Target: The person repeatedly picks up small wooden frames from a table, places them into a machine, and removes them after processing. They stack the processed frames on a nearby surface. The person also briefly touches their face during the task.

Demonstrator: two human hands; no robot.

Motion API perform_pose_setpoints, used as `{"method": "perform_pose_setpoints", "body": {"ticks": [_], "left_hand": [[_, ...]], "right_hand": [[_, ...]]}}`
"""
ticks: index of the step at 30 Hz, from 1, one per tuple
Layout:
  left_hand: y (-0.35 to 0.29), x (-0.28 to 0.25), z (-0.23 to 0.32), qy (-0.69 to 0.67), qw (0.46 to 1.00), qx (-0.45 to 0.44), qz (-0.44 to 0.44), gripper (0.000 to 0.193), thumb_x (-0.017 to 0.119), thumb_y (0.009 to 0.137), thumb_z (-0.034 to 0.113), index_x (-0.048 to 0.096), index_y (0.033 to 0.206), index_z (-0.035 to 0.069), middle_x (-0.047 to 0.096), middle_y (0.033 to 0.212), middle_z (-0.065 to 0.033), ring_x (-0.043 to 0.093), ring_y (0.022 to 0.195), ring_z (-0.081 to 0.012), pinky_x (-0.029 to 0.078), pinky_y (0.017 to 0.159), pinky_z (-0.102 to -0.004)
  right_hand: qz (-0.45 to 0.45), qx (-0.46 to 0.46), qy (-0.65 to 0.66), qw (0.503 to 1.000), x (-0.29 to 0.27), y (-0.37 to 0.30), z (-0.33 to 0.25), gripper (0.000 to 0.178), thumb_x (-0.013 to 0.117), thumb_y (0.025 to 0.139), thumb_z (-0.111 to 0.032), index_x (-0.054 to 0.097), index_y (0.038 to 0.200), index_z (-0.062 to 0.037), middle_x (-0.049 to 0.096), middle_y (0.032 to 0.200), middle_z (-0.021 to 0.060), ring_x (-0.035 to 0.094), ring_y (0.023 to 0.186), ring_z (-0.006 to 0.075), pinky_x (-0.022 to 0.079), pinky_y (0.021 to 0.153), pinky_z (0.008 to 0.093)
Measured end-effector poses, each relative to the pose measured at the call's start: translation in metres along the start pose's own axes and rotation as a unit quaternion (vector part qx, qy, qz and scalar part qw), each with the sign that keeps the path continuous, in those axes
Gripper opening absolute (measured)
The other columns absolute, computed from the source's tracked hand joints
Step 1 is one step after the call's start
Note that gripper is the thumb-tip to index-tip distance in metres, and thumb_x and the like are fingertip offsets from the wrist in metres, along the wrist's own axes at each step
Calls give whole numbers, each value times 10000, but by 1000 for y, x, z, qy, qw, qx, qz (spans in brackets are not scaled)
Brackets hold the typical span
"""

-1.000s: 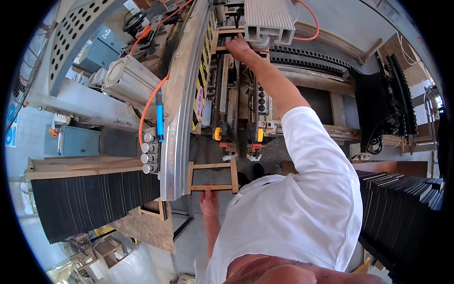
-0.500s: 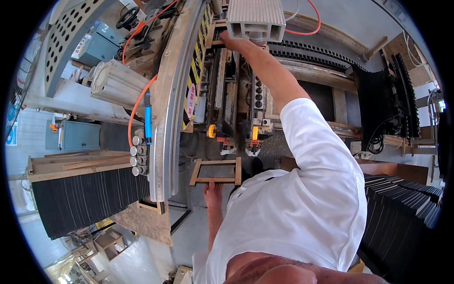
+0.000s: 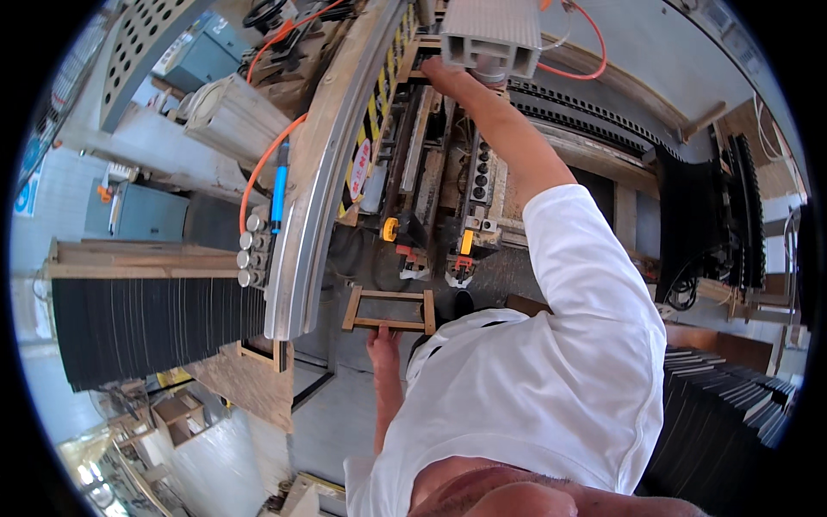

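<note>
My left hand [image 3: 383,342] is closed on the near rail of a small rectangular wooden frame [image 3: 392,295], held level in front of my body. My right arm stretches far forward into a machine. There my right hand [image 3: 443,74] grips another wooden frame [image 3: 408,60], beside a striped yellow-and-black guard strip [image 3: 379,108]. Its fingertips are partly hidden. Just right of that hand, a ribbed grey metal housing [image 3: 489,39] hangs over the machine and covers part of the far frame's surroundings.
A long metal beam [image 3: 320,164] runs along the left, with an orange air hose [image 3: 257,181]. Machine rails with a yellow knob [image 3: 390,228] lie ahead. Black panels stand stacked at left [image 3: 155,327] and right [image 3: 706,414]. A black curtain-like sheet [image 3: 687,207] hangs far right.
The view has shifted and tilted slightly. Both hands keep their holds on the wooden frames, with little movement relative to my body.
</note>
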State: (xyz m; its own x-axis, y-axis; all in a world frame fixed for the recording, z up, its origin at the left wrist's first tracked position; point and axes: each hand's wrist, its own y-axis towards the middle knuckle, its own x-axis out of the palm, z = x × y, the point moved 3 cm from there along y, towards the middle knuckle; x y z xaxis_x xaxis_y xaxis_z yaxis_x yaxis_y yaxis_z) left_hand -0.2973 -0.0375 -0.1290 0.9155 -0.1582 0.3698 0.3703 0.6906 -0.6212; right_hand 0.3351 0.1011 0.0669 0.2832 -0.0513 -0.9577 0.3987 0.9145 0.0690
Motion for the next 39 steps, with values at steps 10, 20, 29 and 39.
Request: {"method": "perform_pose_setpoints", "body": {"ticks": [10,20,29,39], "left_hand": [[-30,-15,12,-3,993,37,114,191,598,910,145,560,1072,51,613,1021,-47,599,943,-194,518,843,-391],[-49,-36,37,13,978,58,201,236,572,920,180,592,1122,59,634,1054,-30,607,945,-158,517,821,-341],[-57,-146,69,-25,943,150,296,164,551,929,133,598,1050,32,650,930,-32,599,775,-128,507,633,-274],[-3,-369,205,-61,930,190,310,241,551,934,145,582,1122,-3,612,835,-29,582,675,-132,524,597,-272]], "right_hand": [[-21,24,13,999,-44,-23,9,226,635,735,-66,670,958,-72,678,991,169,648,960,372,527,790,462],[-44,53,-85,994,-54,-30,5,223,592,822,-140,653,1036,-132,677,1080,108,612,1077,327,341,1018,582],[-52,121,-99,986,-89,-41,-8,300,581,825,-229,637,1103,-131,662,1113,119,601,1100,334,403,957,520],[189,121,282,933,-206,-245,-140,244,621,878,-241,665,1025,-52,684,942,146,660,905,281,503,800,375]]}}
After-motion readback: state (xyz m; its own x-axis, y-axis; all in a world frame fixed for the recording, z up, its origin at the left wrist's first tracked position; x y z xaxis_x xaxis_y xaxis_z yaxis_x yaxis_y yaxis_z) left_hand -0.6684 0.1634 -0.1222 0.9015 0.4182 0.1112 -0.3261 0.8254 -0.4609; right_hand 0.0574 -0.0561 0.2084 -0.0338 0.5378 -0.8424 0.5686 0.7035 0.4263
